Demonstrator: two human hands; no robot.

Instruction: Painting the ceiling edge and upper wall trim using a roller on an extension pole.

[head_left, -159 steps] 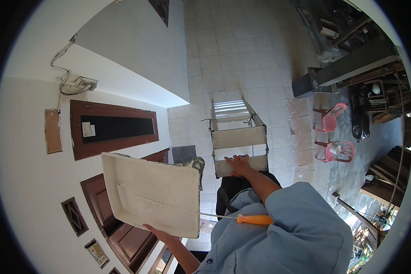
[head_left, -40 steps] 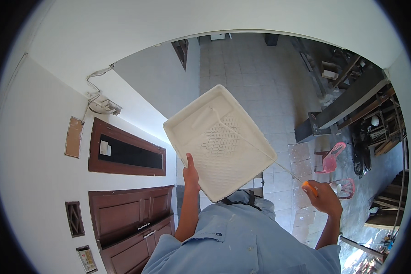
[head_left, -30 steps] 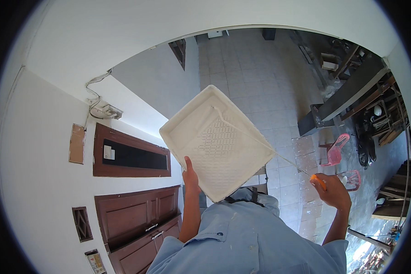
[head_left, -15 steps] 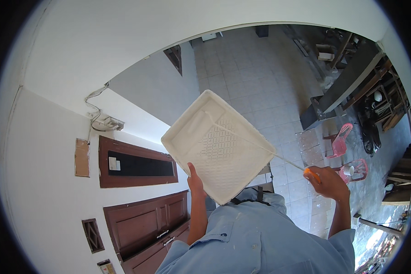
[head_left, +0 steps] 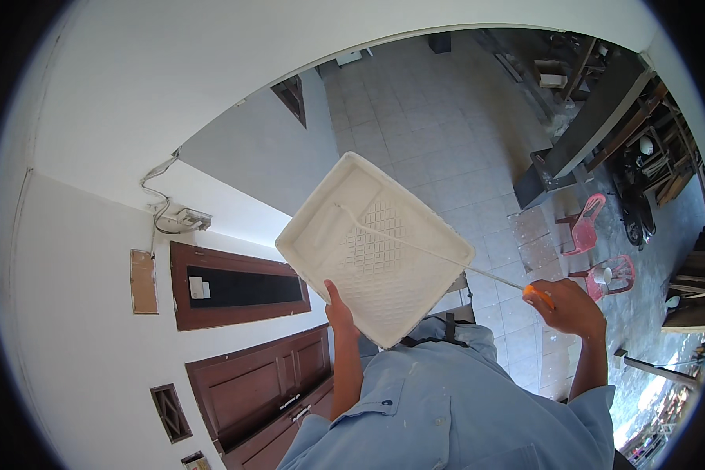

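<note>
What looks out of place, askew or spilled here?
Untidy wires bend along the wall at picture left instead of lying flat. Pale spots, perhaps dried paint, speckle the brownish floor strip to the right of the tray. The tray itself, gripped in the left hand, shows no obvious damage.

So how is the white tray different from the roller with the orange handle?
The tray is wide and shallow like a box, while the roller is long and thin. The tray is whitish, but the roller also has a bright orange handle. The left hand holds the tray at one side; the right hand grips the roller by its handle. Both have pale parts, and each is held in one hand.
</note>
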